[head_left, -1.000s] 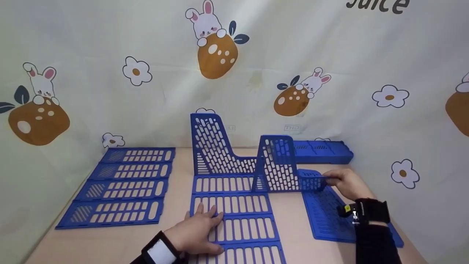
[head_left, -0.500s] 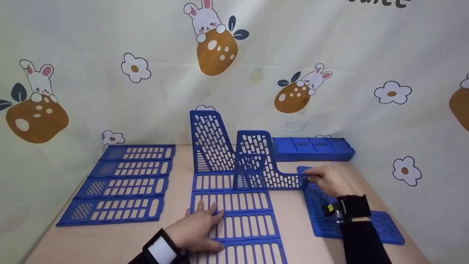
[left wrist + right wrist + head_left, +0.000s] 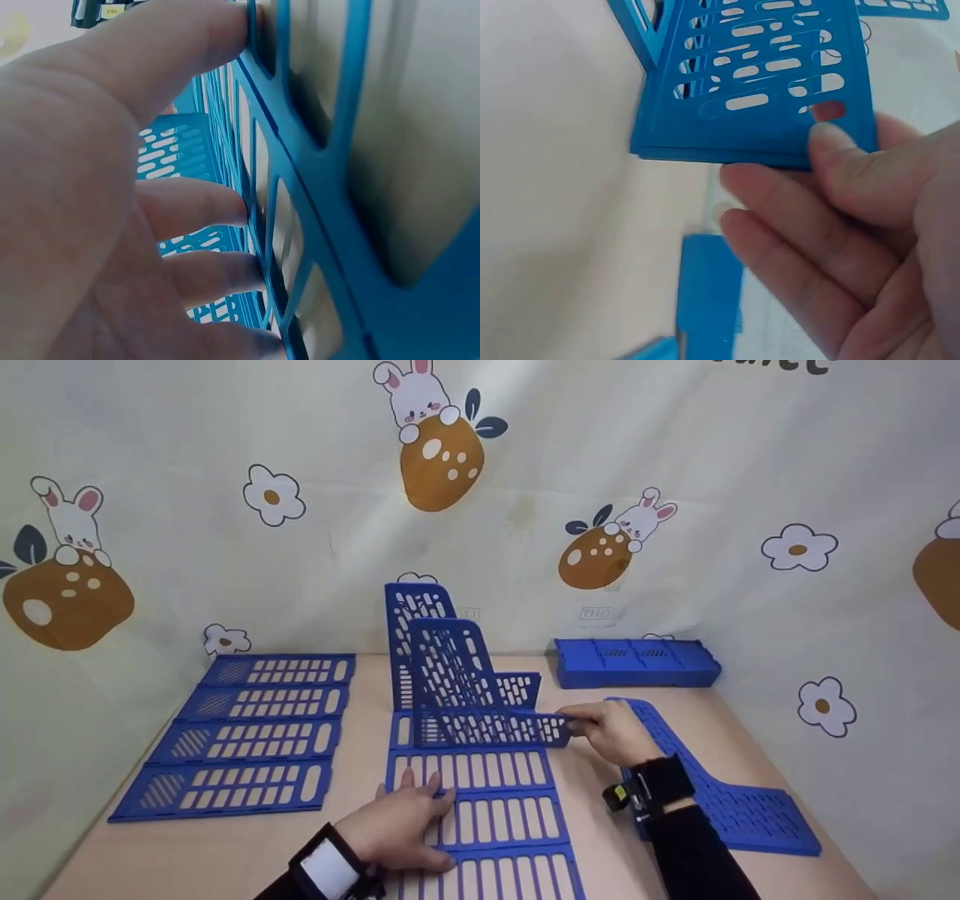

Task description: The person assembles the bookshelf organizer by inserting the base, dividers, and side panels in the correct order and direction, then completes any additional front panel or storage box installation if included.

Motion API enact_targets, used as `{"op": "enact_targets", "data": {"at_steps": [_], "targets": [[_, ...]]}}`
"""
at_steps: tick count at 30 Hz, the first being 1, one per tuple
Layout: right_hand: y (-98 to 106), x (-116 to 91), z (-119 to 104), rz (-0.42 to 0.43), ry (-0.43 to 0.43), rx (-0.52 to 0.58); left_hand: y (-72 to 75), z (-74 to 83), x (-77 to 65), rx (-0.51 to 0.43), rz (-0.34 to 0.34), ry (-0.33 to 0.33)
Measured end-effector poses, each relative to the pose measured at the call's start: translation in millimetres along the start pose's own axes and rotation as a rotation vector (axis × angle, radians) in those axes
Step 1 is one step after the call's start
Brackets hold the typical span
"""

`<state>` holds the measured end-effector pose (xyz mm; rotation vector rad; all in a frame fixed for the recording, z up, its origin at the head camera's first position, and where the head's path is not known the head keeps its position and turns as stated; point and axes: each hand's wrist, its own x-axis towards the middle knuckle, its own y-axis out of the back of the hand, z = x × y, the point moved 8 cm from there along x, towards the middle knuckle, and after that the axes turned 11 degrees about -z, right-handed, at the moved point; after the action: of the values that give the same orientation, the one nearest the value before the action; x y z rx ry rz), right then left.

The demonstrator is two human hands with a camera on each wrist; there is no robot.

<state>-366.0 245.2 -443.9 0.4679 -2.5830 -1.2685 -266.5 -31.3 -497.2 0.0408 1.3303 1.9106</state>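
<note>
My right hand [image 3: 619, 735] pinches the low front end of an upright, perforated blue file-holder side panel [image 3: 491, 727], thumb on one face in the right wrist view. The panel stands over the rear section of a slatted blue base strip [image 3: 517, 851]; whether its lower edge is seated there I cannot tell. Behind it rises a similar side panel [image 3: 397, 607], partly hidden, at the strip's far end. My left hand [image 3: 401, 825] rests on the strip with fingers spread, its thumb and fingertips touching the slats in the left wrist view.
Several joined slatted blue panels [image 3: 326, 757] lie flat at the left. Flat L-shaped perforated panels [image 3: 750, 810] lie at the right, partly under my right forearm. A long blue piece [image 3: 637, 671] sits at the back right, before a printed curtain [image 3: 510, 547].
My right hand has carried the upright side panel leftward, from right of the base strip to over its rear section, in front of the standing panel. My left hand has stayed put.
</note>
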Motion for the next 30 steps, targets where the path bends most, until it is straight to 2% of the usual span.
{"op": "enact_targets", "data": {"at_steps": [5, 9, 13, 16, 19, 21, 25, 28, 30], "targets": [[-13, 6, -17, 0.001, 0.030, -0.010, 2.2, -1.7, -0.4, 0.003, -0.010, 0.005], [-16, 10, -29, 0.037, 0.035, -0.051, 6.1, -1.5, -0.1, -0.001, 0.003, -0.005], [-13, 11, -29, 0.120, 0.032, -0.083, 8.5, -0.2, 0.0, -0.013, 0.032, -0.023], [-17, 8, -19, 0.103, 0.017, -0.055, 3.0, -1.3, -0.3, -0.040, 0.021, -0.015], [-16, -2, -1, 0.046, -0.038, -0.072, -2.9, -4.2, -0.6, -0.074, 0.005, 0.004], [-8, -16, 19, 0.012, -0.092, -0.110, -4.6, -5.5, -1.1, -0.091, 0.004, 0.007], [29, -53, 73, -0.003, -0.222, -0.249, -1.3, -7.0, -1.0, -0.088, 0.034, -0.007], [58, -80, 108, -0.016, -0.326, -0.296, 4.2, -7.8, 1.3, -0.084, 0.064, -0.020], [73, -92, 125, -0.040, -0.389, -0.286, 8.1, -8.1, 2.6, -0.088, 0.088, -0.024]]}}
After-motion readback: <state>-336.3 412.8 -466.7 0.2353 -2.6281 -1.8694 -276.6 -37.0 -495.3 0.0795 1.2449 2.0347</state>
